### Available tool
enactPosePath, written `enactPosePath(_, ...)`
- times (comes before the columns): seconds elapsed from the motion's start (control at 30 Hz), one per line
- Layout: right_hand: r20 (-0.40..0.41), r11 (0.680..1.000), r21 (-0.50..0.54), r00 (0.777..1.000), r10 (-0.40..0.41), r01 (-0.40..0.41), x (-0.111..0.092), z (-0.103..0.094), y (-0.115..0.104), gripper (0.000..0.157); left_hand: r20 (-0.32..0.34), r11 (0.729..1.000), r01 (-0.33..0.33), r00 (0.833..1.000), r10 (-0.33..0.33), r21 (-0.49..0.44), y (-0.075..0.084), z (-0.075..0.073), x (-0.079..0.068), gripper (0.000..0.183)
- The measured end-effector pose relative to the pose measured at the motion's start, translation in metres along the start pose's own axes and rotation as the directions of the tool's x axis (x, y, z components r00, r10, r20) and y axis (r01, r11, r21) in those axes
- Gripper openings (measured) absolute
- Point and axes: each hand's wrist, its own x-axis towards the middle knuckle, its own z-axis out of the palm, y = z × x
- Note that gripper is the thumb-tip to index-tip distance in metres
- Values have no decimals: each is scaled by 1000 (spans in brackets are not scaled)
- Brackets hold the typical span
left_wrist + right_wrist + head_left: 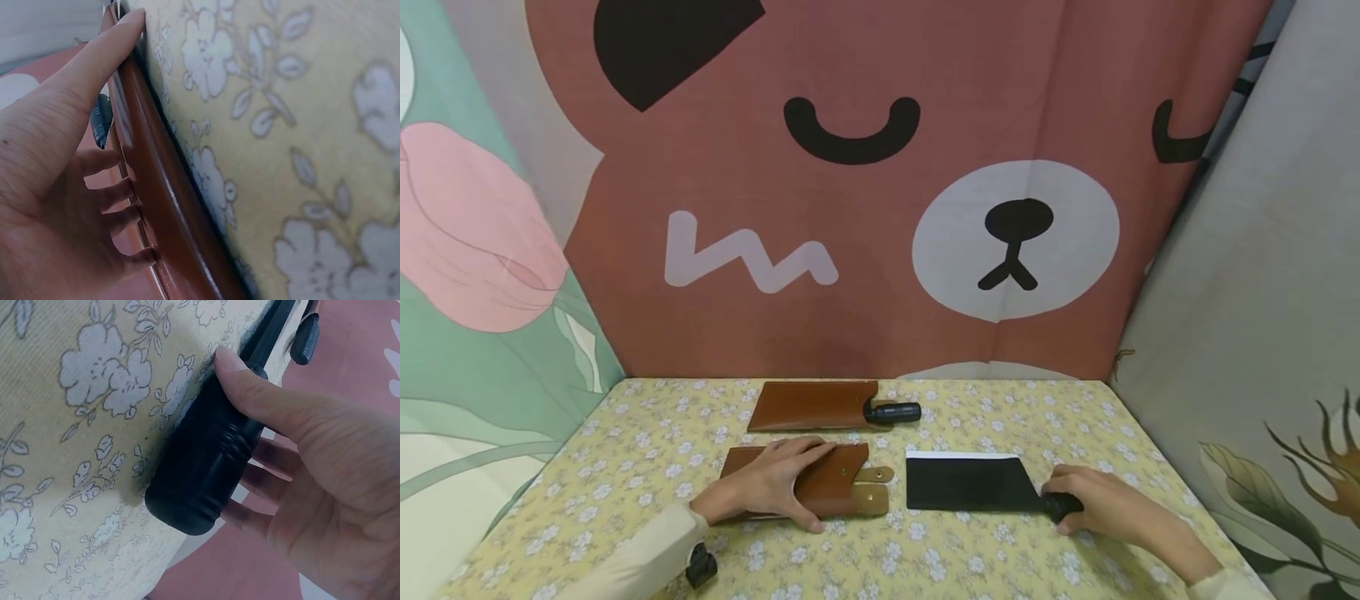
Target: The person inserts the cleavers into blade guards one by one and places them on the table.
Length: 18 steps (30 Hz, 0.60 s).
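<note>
On the near left of the table, my left hand [778,479] rests across a brown leather sheath [827,487], its fingers spread over the top and its thumb [94,62] stretched along the near edge. Two strap tabs with snaps stick out from the sheath's right end. To the right lies a cleaver [966,483] with a black blade and a pale strip along its far edge. My right hand [1097,500] holds its ribbed black handle [203,456] between thumb and fingers. The blade lies flat, pointing left toward the sheath.
Behind the near sheath lies a second brown sheath [816,406], with a black handle [897,412] sticking out on its right. A yellow floral cloth [985,558] covers the table. A bear-print curtain [865,325] hangs at the back, with more printed curtains at both sides.
</note>
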Motion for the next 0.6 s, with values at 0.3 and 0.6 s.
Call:
enactPosePath(0.3, -47, 999, -41, 999, -6, 4, 1, 1, 4, 50, -73, 999, 16, 997, -14, 33, -3, 1, 4, 117)
enactPosePath(0.6, -179, 979, -154, 970, -162, 135, -6, 14, 14, 52, -46, 999, 38, 998, -39, -36, -3, 3, 2, 113)
